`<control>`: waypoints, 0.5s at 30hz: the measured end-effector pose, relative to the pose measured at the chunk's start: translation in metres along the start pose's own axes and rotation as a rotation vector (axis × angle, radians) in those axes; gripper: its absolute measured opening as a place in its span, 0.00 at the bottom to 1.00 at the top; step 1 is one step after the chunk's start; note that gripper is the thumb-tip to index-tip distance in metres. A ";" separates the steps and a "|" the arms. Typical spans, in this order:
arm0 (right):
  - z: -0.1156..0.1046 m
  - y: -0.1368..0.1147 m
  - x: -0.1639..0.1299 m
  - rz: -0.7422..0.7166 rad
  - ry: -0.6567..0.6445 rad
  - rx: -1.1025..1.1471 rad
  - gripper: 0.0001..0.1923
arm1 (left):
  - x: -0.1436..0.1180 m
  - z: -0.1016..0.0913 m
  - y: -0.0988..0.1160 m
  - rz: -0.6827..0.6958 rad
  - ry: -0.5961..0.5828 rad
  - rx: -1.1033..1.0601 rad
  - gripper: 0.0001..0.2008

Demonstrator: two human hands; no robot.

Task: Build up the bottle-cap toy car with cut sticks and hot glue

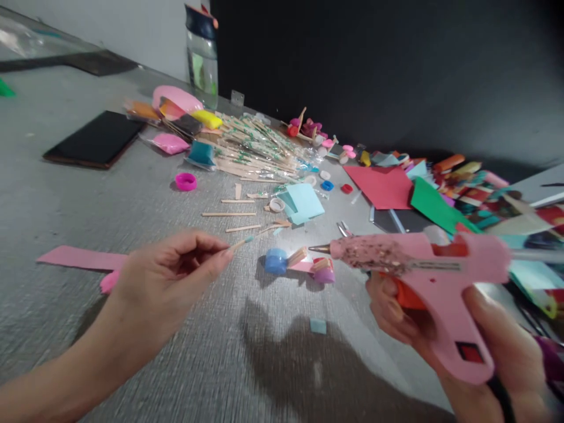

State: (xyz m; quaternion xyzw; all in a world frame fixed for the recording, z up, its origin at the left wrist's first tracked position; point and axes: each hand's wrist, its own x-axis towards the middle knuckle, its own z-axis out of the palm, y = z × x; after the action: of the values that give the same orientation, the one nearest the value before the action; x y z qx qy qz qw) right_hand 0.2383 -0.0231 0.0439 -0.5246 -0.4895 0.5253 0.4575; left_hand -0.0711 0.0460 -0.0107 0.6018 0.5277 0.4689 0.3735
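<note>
My right hand point(493, 346) grips a pink glue gun point(423, 276), its metal nozzle point(318, 249) pointing left over the grey table point(132, 205). Pinched in my left hand point(167, 282) is a thin wooden stick point(241, 242) with a teal tip, aimed toward the nozzle but a gap apart from it. Below the nozzle lies a small piece built from a blue cap point(276, 261), a purple cap point(325, 274) and short wooden sticks point(298, 257) on pink paper.
A pink paper strip point(79, 257) lies left. Loose sticks point(229, 214), a pink ring point(185, 181), clay packets point(170, 143), bagged sticks point(251, 150), a water bottle point(201, 56) and a black tablet point(94, 140) sit farther back. Coloured paper sheets point(383, 187) pile up at right.
</note>
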 end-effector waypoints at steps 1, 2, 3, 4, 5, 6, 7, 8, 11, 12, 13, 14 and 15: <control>0.006 -0.004 0.003 0.005 -0.019 0.051 0.24 | 0.000 -0.001 0.001 0.004 0.010 -0.008 0.06; 0.012 -0.007 0.006 0.012 -0.039 0.101 0.23 | 0.000 -0.003 0.004 0.013 0.032 -0.021 0.06; 0.018 -0.009 0.010 0.013 -0.054 0.141 0.22 | 0.000 -0.005 0.007 0.026 0.061 -0.039 0.06; 0.023 -0.011 0.014 0.009 -0.059 0.160 0.22 | -0.001 -0.008 0.012 0.045 0.096 -0.061 0.06; 0.027 -0.013 0.018 0.002 -0.062 0.168 0.21 | -0.001 -0.011 0.016 0.078 0.139 -0.087 0.05; 0.031 -0.015 0.021 -0.009 -0.066 0.170 0.21 | -0.002 -0.015 0.021 0.118 0.185 -0.116 0.05; 0.034 -0.017 0.023 -0.024 -0.073 0.171 0.21 | -0.003 -0.018 0.026 0.158 0.229 -0.148 0.04; 0.036 -0.020 0.024 -0.038 -0.081 0.170 0.21 | -0.004 -0.022 0.029 0.188 0.264 -0.178 0.04; 0.038 -0.025 0.018 -0.087 -0.094 0.172 0.20 | -0.007 -0.028 0.032 0.214 0.285 -0.237 0.02; 0.038 -0.026 0.014 -0.097 -0.085 0.173 0.20 | -0.008 -0.029 0.030 0.209 0.265 -0.234 0.02; 0.037 -0.026 0.010 -0.096 -0.075 0.170 0.19 | -0.008 -0.029 0.028 0.209 0.247 -0.224 0.02; 0.036 -0.026 0.005 -0.088 -0.059 0.167 0.18 | -0.008 -0.029 0.026 0.212 0.237 -0.210 0.02; 0.035 -0.024 0.001 -0.074 -0.039 0.161 0.18 | -0.008 -0.028 0.023 0.213 0.230 -0.196 0.02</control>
State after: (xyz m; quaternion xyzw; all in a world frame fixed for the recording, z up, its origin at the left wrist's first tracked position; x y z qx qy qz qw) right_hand 0.2023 -0.0211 0.0670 -0.4573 -0.4733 0.5560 0.5077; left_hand -0.0909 0.0328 0.0178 0.5575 0.4520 0.6207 0.3157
